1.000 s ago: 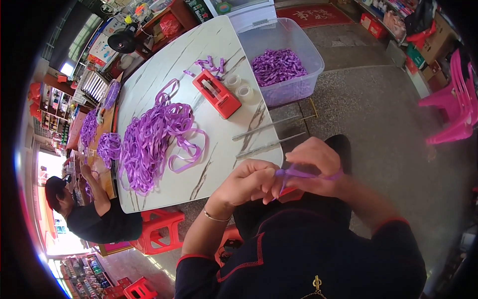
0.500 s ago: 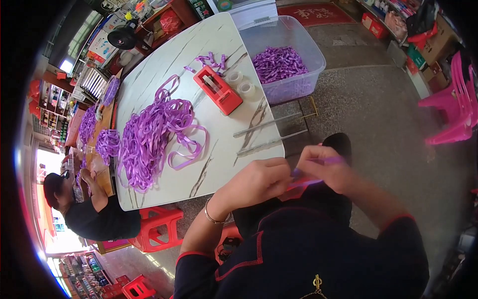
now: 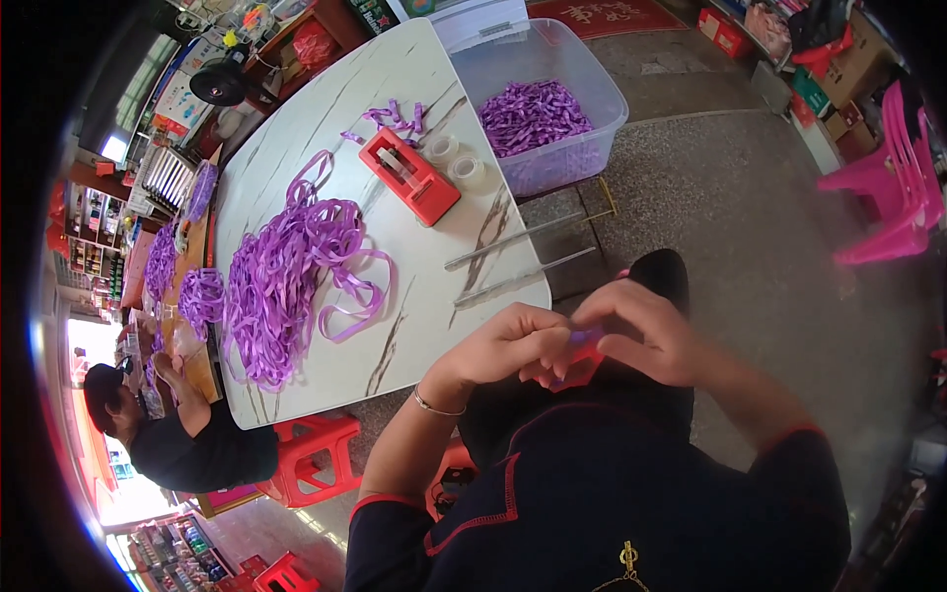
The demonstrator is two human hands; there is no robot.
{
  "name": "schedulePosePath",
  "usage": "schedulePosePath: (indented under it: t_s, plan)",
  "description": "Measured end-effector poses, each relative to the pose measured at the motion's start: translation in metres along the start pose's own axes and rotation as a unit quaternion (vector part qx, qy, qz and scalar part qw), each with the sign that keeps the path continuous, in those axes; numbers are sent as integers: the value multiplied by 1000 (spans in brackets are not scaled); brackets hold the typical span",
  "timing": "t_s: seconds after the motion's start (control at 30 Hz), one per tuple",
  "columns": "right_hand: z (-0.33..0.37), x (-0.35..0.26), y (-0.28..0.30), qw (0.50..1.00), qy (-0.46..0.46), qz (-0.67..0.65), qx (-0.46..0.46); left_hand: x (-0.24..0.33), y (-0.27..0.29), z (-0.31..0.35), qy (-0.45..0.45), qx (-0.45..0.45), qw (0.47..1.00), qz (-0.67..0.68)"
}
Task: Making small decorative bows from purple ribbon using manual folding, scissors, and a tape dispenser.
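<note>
Over my lap, just off the table's near corner, both hands meet at a short piece of purple ribbon (image 3: 584,337). My left hand (image 3: 515,345) is closed, pinching the ribbon between thumb and fingers. My right hand (image 3: 646,331) curves over it from the other side, thumb and bent fingers around the ribbon; its fingertips are slightly blurred. A red patch (image 3: 580,369) shows just beneath the hands; I cannot make out what it is. On the table, a large tangled heap of purple ribbon (image 3: 281,286) lies to the left, and a red tape dispenser (image 3: 409,178) stands farther back.
Two tape rolls (image 3: 467,172) and several short ribbon pieces (image 3: 397,120) lie by the dispenser. Thin metal strips (image 3: 523,276) jut over the table's (image 3: 414,296) right edge. Beyond stands a clear bin (image 3: 604,123) of purple pieces. Another person (image 3: 197,434) sits at left.
My right hand has shifted slightly left over the ribbon, its thumb now apart from its fingers. The loose purple strip between the hands shows less. The whole view has shifted slightly.
</note>
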State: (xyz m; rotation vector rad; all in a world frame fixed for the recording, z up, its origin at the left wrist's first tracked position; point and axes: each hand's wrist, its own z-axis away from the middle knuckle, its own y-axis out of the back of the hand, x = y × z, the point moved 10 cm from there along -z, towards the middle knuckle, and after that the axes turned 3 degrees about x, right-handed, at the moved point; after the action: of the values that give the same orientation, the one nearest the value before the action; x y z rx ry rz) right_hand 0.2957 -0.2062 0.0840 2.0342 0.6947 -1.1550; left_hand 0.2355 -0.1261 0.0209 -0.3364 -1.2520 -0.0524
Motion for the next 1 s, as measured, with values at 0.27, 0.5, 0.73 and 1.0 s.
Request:
schedulePosePath:
  t_s: [0.27, 0.5, 0.73, 1.0]
  plan:
    - [1, 25, -26, 976, -135, -38, -165, 7, -4, 0, 14, -14, 999, -28]
    - [48, 60, -64, 746, -380, -484, -253, 51, -29, -2, -236, -109, 911, -319]
    - [41, 145, 12, 931, -331, -146, -48, 72, 58, -16, -309, 220, 802, -462]
    - [-15, 186, 21, 960, -181, -124, 172, 14, 137, -52, -171, 357, 876, -277]
